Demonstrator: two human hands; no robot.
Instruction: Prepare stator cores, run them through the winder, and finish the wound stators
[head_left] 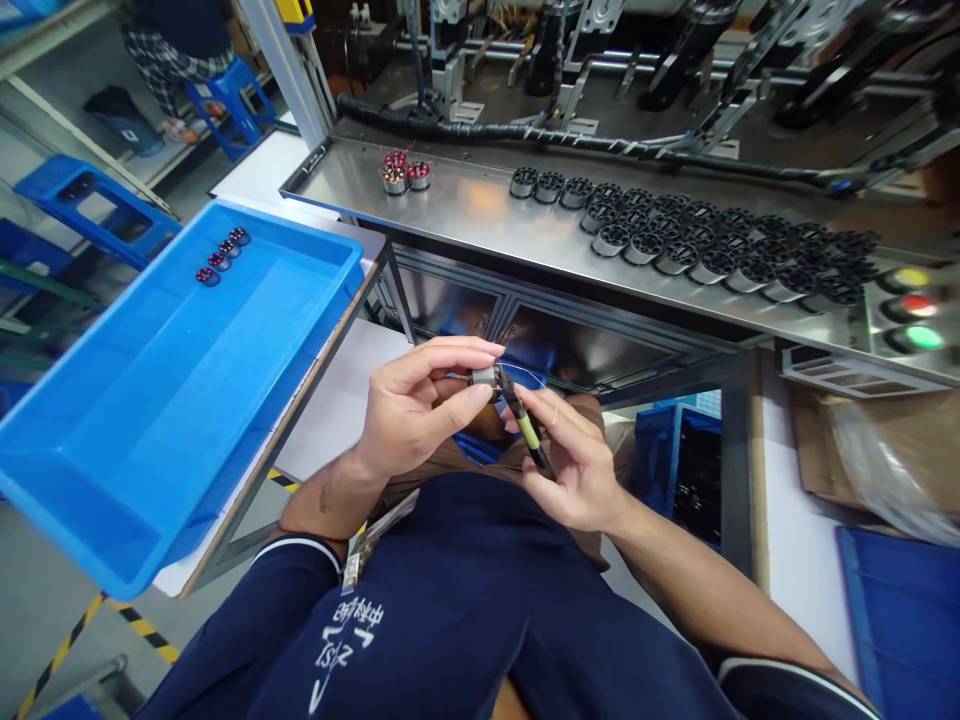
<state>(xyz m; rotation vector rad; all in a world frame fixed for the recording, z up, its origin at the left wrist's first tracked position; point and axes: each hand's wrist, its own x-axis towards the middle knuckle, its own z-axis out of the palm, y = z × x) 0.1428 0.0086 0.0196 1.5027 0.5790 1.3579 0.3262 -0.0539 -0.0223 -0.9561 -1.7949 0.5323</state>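
My left hand [420, 400] pinches a small round motor stator [484, 377] between thumb and fingers, above my lap. Its side is grey metal, and a thin loose wire [525, 372] curves out to the right. Closed around slim wire cutters [529, 432] with black and yellow-green handles, my right hand [574, 460] keeps their dark tip against the stator's right end. The jaws are too small to make out. Part of the stator is hidden by my left fingers.
Several dark stators [697, 240] stand in rows on the metal shelf [465, 205]; a few copper-wound stators [396, 175] sit at its left. A blue tray [247, 340] holds several more. Coloured buttons [915, 308] are at the right. A person sits behind on a blue stool [232, 100].
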